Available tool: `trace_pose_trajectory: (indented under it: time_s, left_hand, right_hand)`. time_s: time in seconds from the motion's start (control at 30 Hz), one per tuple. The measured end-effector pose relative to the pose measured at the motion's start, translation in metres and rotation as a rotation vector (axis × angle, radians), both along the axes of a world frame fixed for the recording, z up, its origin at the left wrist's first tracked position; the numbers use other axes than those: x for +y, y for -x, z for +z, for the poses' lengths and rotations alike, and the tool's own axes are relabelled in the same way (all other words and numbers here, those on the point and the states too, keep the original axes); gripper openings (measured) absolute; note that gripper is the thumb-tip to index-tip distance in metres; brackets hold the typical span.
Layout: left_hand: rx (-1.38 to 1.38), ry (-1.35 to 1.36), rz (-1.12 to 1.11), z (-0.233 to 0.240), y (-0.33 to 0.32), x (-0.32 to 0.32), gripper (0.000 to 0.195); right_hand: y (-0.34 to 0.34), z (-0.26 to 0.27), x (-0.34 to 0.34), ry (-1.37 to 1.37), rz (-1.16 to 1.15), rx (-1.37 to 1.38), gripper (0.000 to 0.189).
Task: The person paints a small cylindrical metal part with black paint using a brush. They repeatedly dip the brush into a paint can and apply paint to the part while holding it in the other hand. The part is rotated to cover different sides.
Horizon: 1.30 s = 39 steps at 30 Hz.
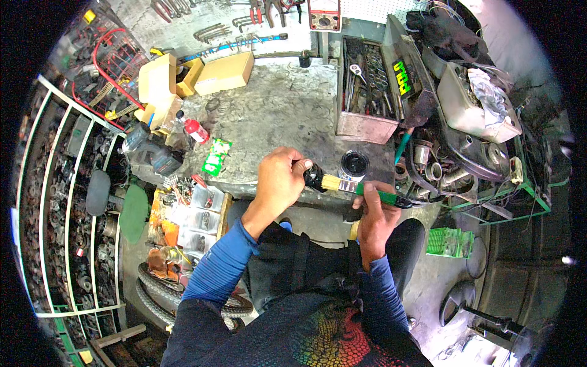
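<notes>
My left hand (280, 180) grips a small dark, shiny part (314, 177) between thumb and fingers, above the workbench's front edge. What kind of part it is cannot be made out. In my right hand (377, 215) is a paintbrush (348, 186) with a green handle, held level. Its pale bristles point left and meet the dark part. Just behind the brush an opened tin (354, 166) with black contents stands on the workbench (275, 110). My fingers hide some of the part and of the handle.
A metal toolbox (367, 124) of sockets and wrenches stands at the back right. Left on the bench are a red bottle (196, 130), a green packet (216, 157), cardboard boxes (224, 73) and a cordless power tool (149, 151). Metal parts (433, 169) crowd the right side.
</notes>
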<state>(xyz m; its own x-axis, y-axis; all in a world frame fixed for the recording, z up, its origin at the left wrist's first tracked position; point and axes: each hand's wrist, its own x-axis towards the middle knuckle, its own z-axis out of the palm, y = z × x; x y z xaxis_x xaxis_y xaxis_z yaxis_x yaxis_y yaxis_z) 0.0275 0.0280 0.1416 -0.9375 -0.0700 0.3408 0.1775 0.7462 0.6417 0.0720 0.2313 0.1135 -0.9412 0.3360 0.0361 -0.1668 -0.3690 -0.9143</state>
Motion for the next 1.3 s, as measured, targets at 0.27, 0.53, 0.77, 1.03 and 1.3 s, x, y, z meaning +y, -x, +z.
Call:
trace_pose_trajectory:
  time_s: [0.27,0.53,0.77,1.03,1.3]
  left_hand:
    - [0.002,-0.004,0.016,0.000,-0.002,-0.004,0.013]
    - [-0.007,-0.006,0.025,-0.001,-0.001,-0.005,0.012]
    - [-0.089,-0.016,0.039,0.014,-0.006,-0.001,0.012]
    - [-0.031,-0.008,0.010,0.008,-0.004,-0.008,0.012]
    - [-0.066,-0.012,0.000,0.017,-0.006,-0.006,0.012]
  right_hand:
    - [-0.004,-0.020,0.010,0.203,0.019,-0.056,0.014]
    - [-0.006,-0.042,0.018,0.215,-0.052,-0.182,0.011]
    - [0.006,-0.035,0.002,0.317,0.057,-0.072,0.013]
    - [0.011,-0.033,0.012,0.335,0.028,-0.114,0.014]
    - [0.006,-0.059,0.031,0.405,0.028,-0.168,0.009]
